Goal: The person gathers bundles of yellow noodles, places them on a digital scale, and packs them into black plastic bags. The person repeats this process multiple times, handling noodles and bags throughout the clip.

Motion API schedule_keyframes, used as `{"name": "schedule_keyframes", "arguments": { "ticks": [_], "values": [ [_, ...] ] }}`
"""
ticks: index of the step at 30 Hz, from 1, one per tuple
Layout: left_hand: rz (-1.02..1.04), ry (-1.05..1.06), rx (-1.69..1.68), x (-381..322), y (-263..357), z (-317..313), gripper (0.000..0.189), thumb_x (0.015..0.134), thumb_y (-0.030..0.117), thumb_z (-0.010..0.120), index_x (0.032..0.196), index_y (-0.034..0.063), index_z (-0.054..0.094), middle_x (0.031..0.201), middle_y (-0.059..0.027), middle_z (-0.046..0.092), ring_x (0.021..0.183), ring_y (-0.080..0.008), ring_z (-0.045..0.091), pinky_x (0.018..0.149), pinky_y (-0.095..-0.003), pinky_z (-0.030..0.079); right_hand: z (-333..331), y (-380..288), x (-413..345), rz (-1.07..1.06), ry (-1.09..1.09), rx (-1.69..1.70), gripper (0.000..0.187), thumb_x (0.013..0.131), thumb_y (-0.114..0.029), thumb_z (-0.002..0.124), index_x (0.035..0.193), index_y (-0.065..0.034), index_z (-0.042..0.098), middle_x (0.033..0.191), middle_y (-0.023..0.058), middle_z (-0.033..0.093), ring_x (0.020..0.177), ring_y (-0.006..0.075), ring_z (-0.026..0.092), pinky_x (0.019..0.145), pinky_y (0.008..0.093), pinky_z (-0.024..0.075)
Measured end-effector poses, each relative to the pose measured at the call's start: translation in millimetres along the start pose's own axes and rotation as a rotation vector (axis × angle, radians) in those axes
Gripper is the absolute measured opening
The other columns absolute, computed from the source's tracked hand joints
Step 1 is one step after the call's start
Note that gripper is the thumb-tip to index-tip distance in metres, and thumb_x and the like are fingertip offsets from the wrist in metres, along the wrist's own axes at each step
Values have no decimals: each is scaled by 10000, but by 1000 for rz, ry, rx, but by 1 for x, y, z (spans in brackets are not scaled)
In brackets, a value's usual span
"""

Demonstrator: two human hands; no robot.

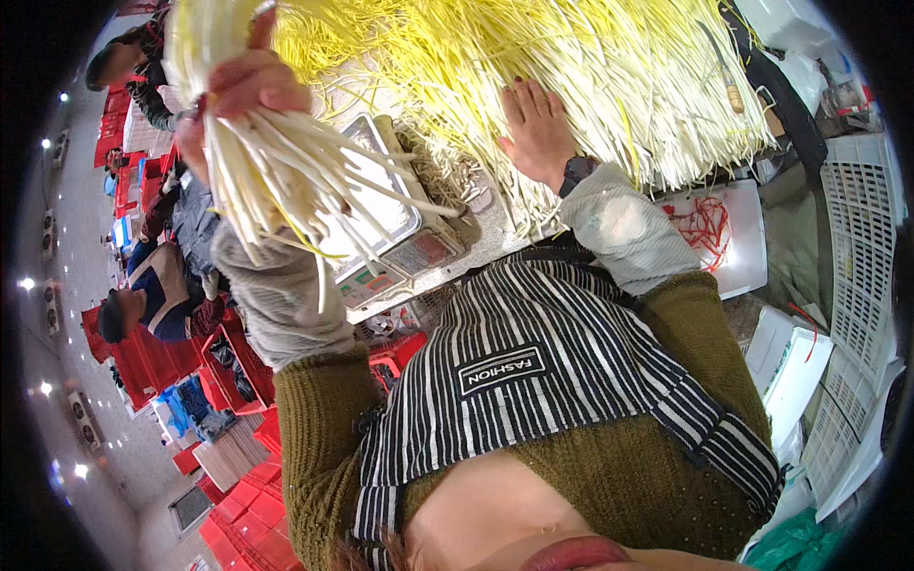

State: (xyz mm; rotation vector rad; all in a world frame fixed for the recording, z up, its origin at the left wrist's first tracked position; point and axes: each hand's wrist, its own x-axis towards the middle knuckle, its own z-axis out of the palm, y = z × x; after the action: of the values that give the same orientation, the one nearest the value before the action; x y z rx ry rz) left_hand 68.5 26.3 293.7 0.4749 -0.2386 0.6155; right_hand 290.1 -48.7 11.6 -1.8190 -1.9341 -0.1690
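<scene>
My left hand [260, 86] is raised at the upper left, its fingers wrapped around a thick bunch of blanched yellow chives [257, 160]. The white stalk ends fan down and to the right, partly covering a weighing scale [403, 185]; the upper part of the bunch is motion-blurred. My right hand [535, 125] lies flat, palm down and fingers apart, at the near edge of a broad pile of yellow chives [607, 86]. It grips nothing. Short stalk trimmings [464, 175] are scattered between the scale and the pile.
A wooden-handled knife [734, 96] lies on the pile's right side. Below it, a white plastic tub [750, 246] holds red ties [707, 225]. A white slatted crate [860, 214] stands far right. Two people [157, 282] [139, 64] and red crates [136, 364] are at left.
</scene>
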Motion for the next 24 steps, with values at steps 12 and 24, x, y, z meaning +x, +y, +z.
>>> {"name": "schedule_keyframes", "arguments": {
  "ticks": [12, 24],
  "values": [
    [-478, 581, 371, -22, -120, -74, 459, 949, 300, 618, 1250, -39, 545, 1072, -143, 673, 997, -180, 661, 855, -347, 553, -114, -10, -5, 775, -456, 2446, 576, 972, -501, 514, 1186, 32, 558, 1079, 153, 663, 981, 246, 664, 922, 427, 561],
    [-759, 555, 1545, -7, -144, -150, 753, 942, 678, 322, 1265, 55, 594, 991, -316, 618, 969, -404, 616, 878, -478, 469, -112, -19, -23, 1080, -742, 2295, 352, 898, -274, 687, 1113, -10, 596, 890, 100, 694, 749, 201, 684, 714, 321, 562]
  ]
}}
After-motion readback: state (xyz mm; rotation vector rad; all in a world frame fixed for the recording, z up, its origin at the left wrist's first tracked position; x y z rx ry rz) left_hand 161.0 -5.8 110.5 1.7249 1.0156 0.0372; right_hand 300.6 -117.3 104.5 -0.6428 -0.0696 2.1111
